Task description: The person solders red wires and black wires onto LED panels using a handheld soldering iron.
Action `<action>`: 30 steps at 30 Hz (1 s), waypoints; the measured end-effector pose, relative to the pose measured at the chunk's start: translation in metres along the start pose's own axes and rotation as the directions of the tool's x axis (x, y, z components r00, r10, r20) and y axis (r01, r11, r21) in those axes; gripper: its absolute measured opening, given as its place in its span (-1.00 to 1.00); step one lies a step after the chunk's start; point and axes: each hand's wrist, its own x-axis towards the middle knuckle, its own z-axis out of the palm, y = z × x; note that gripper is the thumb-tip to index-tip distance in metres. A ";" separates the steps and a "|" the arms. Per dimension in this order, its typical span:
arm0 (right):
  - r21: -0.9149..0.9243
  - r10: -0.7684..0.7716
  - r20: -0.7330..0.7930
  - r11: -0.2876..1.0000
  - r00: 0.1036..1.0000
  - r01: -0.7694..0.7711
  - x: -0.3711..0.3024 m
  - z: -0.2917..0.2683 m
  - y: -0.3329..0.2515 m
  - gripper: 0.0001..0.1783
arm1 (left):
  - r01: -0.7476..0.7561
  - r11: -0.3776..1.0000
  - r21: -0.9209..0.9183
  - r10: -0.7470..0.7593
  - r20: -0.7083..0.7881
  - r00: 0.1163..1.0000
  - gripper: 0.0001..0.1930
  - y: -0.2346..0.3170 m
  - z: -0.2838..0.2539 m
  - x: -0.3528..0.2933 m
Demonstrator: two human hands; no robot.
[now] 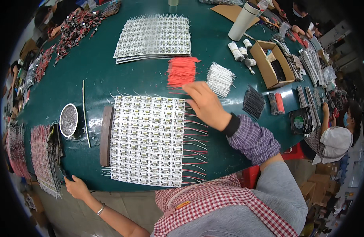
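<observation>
My right hand is over the upper right corner of a white circuit board panel. Its thumb and fingers close around the end of a red wire, just below a pile of red wires. Rows of small components cover the panel, and red and white wires stick out along its right edge. A dark bar lies against its left side. At the table's front left edge, my left hand has its fingers curled by a thin dark thing I cannot make out, near wired panels.
More panels are stacked at the back. White wires and black wires lie to the right, near an open cardboard box and a tall bottle. A round cup stands left. Other people work around the table.
</observation>
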 end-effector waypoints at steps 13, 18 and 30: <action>-0.354 -0.062 -0.015 0.934 0.998 0.053 0.042 0.050 0.060 -0.83 | 0.350 0.902 -0.251 -0.276 0.288 0.917 -0.43 -0.033 0.020 0.075; -0.331 -0.092 -0.053 0.941 0.994 0.069 0.047 0.056 0.054 -0.89 | 0.210 0.683 -0.700 -0.350 -0.061 0.935 -0.60 -0.075 0.048 0.053; -0.180 -0.042 -0.112 0.983 0.993 0.021 0.049 0.056 0.070 -0.89 | 0.139 -0.400 -0.906 -0.130 0.206 0.970 -0.66 -0.069 -0.037 -0.034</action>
